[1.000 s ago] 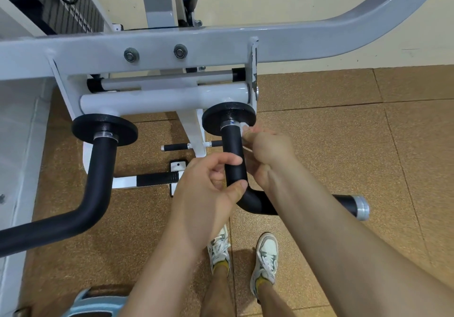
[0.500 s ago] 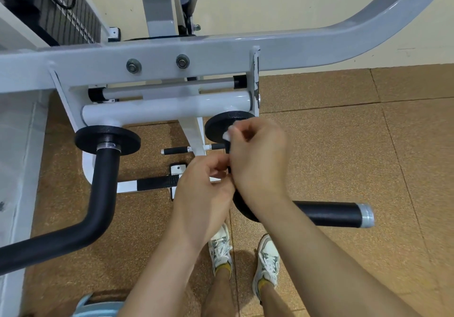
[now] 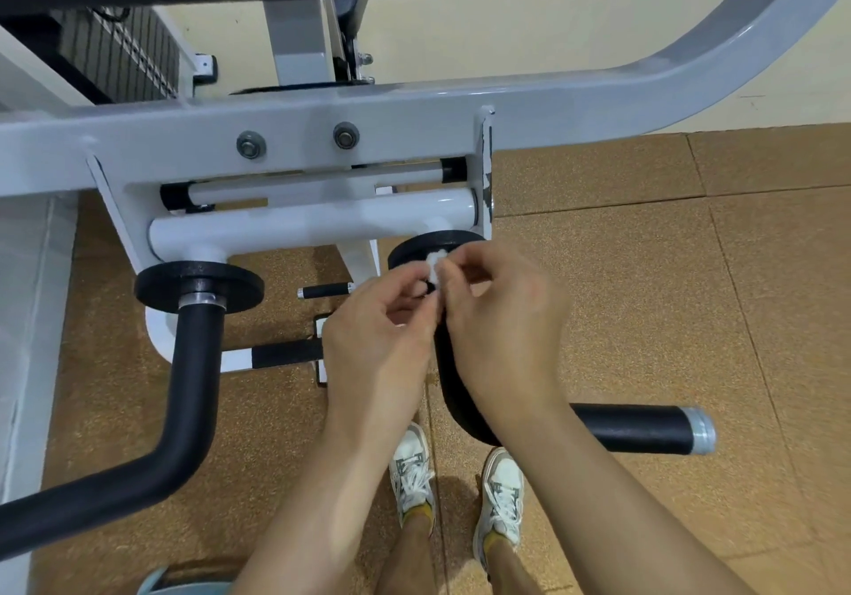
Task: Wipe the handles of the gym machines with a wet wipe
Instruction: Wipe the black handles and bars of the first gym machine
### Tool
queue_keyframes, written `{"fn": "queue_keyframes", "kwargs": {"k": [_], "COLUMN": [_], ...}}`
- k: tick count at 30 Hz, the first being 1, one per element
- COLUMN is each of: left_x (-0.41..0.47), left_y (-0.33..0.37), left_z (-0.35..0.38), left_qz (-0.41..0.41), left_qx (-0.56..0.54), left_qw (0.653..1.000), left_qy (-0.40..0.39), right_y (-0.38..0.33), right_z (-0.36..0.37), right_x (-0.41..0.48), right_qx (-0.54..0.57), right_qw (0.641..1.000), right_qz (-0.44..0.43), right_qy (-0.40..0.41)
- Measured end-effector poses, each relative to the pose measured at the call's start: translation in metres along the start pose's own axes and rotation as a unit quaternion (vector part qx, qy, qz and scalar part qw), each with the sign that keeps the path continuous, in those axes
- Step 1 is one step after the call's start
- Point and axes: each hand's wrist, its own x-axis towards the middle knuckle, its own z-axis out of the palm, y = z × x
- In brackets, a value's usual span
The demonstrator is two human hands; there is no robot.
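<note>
A small crumpled white wet wipe point(image 3: 434, 267) sits between the fingertips of both hands, just in front of the black disc point(image 3: 414, 244) at the top of the right handle. My left hand point(image 3: 380, 341) and my right hand point(image 3: 499, 318) both pinch the wipe. The right black handle point(image 3: 631, 428) bends down behind my hands and runs out to the right, ending in a silver cap. The left black handle point(image 3: 195, 373) hangs from its own disc and bends away to the lower left, untouched.
The grey machine frame point(image 3: 414, 120) crosses above the hands, with a white tube point(image 3: 299, 226) below it. A black pad edge lies along the top. Short black pegs point(image 3: 322, 291) sit behind my left hand. My shoes point(image 3: 502, 488) stand on brown floor tiles.
My left hand let go of the right handle's upright part and came up to the wipe. Both hands rose together toward the disc and now pinch the wipe between them.
</note>
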Motion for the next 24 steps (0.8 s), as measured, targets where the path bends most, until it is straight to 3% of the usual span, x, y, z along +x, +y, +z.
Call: {"fn": "queue_keyframes", "kwargs": {"k": [3,9,13,17,20,24], "left_x": [0.006,0.014,0.018,0.023,0.023,0.018], "left_y": [-0.003,-0.012,-0.020,-0.009,0.004,0.008], "left_z": [0.000,0.011,0.017,0.009,-0.008,-0.022], "left_qz": [-0.023,-0.128,-0.200,-0.248,-0.265,-0.349], "left_qx": [-0.041,-0.124,-0.148,-0.143,-0.118,-0.266], "left_qw": [0.999,0.979,0.963,0.957,0.955,0.889], "left_qy": [0.023,0.101,0.107,0.046,-0.067,-0.133], "right_y": [-0.005,0.006,0.003,-0.006,-0.013,-0.017], "right_z": [-0.001,-0.016,-0.015,-0.018,-0.016,-0.022], "right_x": [0.000,-0.005,-0.008,-0.016,-0.023,-0.016], "right_qx": [-0.035,0.004,-0.080,-0.237,-0.307,-0.261], "right_qw": [0.997,0.990,0.983,0.947,0.927,0.928], "right_qz": [-0.067,-0.103,-0.124,-0.150,-0.117,-0.086], "right_qy": [-0.024,-0.099,-0.109,-0.157,-0.179,-0.250]}}
